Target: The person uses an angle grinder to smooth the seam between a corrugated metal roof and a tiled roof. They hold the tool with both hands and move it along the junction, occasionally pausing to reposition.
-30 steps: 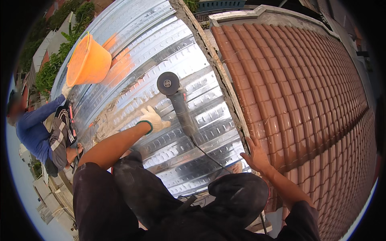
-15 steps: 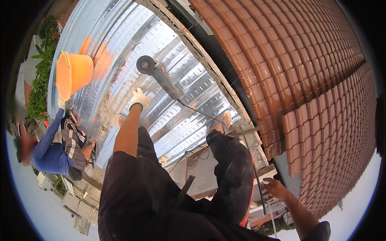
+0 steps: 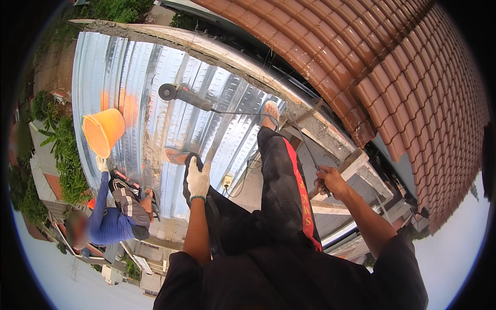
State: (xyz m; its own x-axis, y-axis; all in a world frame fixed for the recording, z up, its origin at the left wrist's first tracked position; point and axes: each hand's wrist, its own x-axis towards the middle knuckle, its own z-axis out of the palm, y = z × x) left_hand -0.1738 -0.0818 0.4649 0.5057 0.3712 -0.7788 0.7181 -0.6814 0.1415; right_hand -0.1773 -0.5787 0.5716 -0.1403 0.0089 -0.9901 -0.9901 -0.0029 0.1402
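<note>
My left hand (image 3: pixel 198 182), in a white knit glove, is over my left knee with its fingers apart and nothing in it. My bare right hand (image 3: pixel 331 182) is closed around a thin dark rod (image 3: pixel 305 138), which slants up toward my right foot; I cannot tell whether it is stiff or a cable. Ahead of me an angle grinder (image 3: pixel 187 96) with a dark disc lies on the ribbed metal decking (image 3: pixel 181 126). Its cord (image 3: pixel 237 112) runs toward my right foot, and neither hand touches the grinder.
At left, a co-worker (image 3: pixel 116 222) in a blue top squats, a gloved hand at an orange bucket (image 3: pixel 105 132). A white socket block (image 3: pixel 227 181) sits at the decking's near edge. A rough concrete edge (image 3: pixel 222 51) borders the decking; beyond it rises a brown tiled roof (image 3: pixel 330 46).
My left hand has drawn back from near the grinder to my knee. My right hand has moved up and closed on the thin dark rod. The view has turned.
</note>
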